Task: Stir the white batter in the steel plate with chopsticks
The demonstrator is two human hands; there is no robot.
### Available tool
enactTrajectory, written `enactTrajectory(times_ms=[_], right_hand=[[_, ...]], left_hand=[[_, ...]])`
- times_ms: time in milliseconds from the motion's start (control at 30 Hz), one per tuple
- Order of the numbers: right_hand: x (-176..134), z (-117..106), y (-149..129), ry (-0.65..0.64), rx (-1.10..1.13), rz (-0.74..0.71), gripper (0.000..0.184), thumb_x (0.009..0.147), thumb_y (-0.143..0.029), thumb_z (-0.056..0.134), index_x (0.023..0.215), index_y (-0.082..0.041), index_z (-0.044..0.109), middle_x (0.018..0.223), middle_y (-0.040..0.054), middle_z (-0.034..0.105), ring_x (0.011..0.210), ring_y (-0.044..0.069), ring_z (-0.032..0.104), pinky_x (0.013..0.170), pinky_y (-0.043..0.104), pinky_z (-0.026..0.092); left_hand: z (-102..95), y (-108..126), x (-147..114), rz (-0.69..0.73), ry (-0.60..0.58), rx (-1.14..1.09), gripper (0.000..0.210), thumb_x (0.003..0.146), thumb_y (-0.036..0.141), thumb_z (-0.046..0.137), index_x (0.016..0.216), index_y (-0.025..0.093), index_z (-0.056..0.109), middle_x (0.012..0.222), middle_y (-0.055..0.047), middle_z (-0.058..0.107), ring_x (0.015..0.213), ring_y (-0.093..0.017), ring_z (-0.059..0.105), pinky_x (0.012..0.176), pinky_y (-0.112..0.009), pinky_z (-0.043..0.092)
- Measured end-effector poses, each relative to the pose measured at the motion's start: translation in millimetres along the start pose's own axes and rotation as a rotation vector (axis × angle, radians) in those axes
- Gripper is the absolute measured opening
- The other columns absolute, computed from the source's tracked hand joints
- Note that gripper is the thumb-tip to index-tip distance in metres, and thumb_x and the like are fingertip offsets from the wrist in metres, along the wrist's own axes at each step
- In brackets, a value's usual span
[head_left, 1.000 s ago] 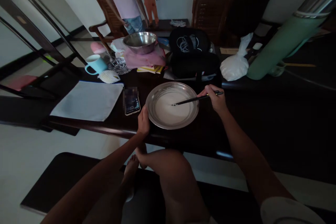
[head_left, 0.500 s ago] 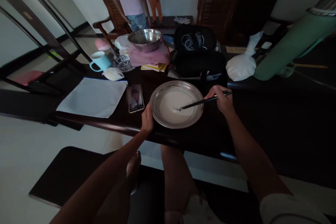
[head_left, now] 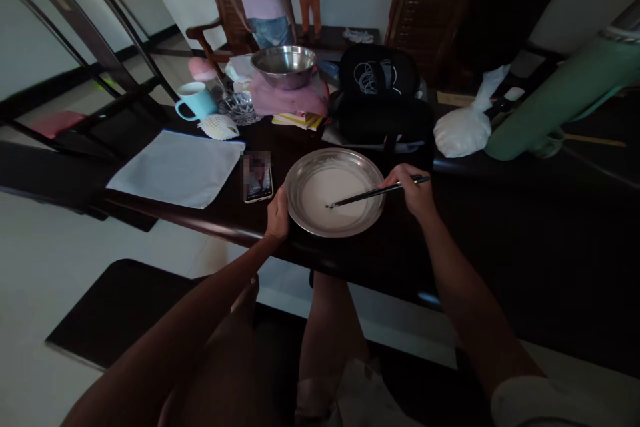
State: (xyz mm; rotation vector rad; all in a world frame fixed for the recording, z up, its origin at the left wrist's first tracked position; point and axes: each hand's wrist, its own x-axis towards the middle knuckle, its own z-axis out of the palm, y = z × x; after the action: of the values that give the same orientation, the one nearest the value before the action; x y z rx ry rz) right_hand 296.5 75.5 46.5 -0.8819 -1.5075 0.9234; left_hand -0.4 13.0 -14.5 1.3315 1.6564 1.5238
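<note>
The left grip [head_left: 278,215] clasps the metal bowl [head_left: 298,192] — the right grip [head_left: 414,195] grasps chopsticks [head_left: 361,197] angled into it. A phone [head_left: 259,179] lies beside the bowl.

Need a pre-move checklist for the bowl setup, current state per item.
1. Left hand touching the metal bowl: ok, at its left side; how firmly it grips, cannot tell.
2. Black chopsticks held in the right hand: ok, tips down at the white liquid.
3. Liquid below the rim: ok, bare metal shows all around it.
4. Bowl fully on the table: ok, though it sits near the front edge.
5. Phone well away from the bowl: not ok, it lies close by, just beyond the left hand.
6. Liquid free of lumps: cannot tell, too dim and small.
</note>
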Motion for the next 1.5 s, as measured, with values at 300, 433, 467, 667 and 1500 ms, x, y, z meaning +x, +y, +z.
enactTrajectory(times_ms=[300, 433, 467, 667, 1500], right_hand=[[3.3, -5.2, -0.6, 0.119, -0.017, -0.017, 0.045, 0.091, -0.053, 0.054, 0.058, -0.023, 0.059, 0.059, 0.0006, 0.070, 0.060, 0.017, 0.067, 0.068, 0.034, 0.052], [2.0, -1.4, -1.4, 0.025, 0.016, -0.011, 0.045, 0.090, -0.055, 0.055, 0.058, -0.023, 0.059, 0.058, 0.0001, 0.069, 0.059, 0.017, 0.067, 0.066, 0.034, 0.053], [1.1, 1.3, -0.6, -0.035, 0.016, -0.013, 0.043, 0.089, -0.055, 0.056, 0.060, -0.023, 0.060, 0.062, 0.0004, 0.070, 0.064, 0.018, 0.069, 0.070, 0.034, 0.053], [2.0, 2.4, 3.9, -0.044, -0.050, -0.038, 0.038, 0.087, -0.055, 0.059, 0.066, -0.024, 0.063, 0.071, 0.0010, 0.074, 0.078, 0.020, 0.070, 0.081, 0.038, 0.052], [1.5, 3.9, 7.6, -0.068, -0.029, 0.020, 0.034, 0.087, -0.051, 0.061, 0.067, -0.024, 0.065, 0.072, 0.0015, 0.074, 0.078, 0.022, 0.070, 0.082, 0.039, 0.052]], left_hand=[[1.3, 1.0, 1.7, 0.013, 0.023, 0.015, 0.070, 0.090, 0.069, 0.034, 0.112, 0.013, 0.069, 0.115, -0.013, 0.071, 0.112, -0.028, 0.062, 0.103, -0.041, 0.045], [1.6, 0.8, 2.9, -0.011, 0.035, 0.007, 0.069, 0.090, 0.068, 0.035, 0.109, 0.011, 0.070, 0.110, -0.012, 0.072, 0.108, -0.028, 0.063, 0.101, -0.041, 0.046], [1.7, 1.1, 3.0, -0.011, 0.042, 0.000, 0.068, 0.090, 0.068, 0.036, 0.107, 0.011, 0.070, 0.108, -0.012, 0.072, 0.107, -0.027, 0.063, 0.101, -0.040, 0.046], [1.4, 3.2, 1.6, -0.016, 0.041, 0.021, 0.068, 0.090, 0.068, 0.034, 0.096, 0.011, 0.071, 0.097, -0.011, 0.072, 0.099, -0.027, 0.065, 0.096, -0.040, 0.048], [-2.3, 5.4, -10.7, -0.011, -0.001, 0.063, 0.069, 0.095, 0.064, 0.027, 0.126, 0.014, 0.063, 0.127, -0.013, 0.067, 0.124, -0.028, 0.057, 0.110, -0.043, 0.038]])
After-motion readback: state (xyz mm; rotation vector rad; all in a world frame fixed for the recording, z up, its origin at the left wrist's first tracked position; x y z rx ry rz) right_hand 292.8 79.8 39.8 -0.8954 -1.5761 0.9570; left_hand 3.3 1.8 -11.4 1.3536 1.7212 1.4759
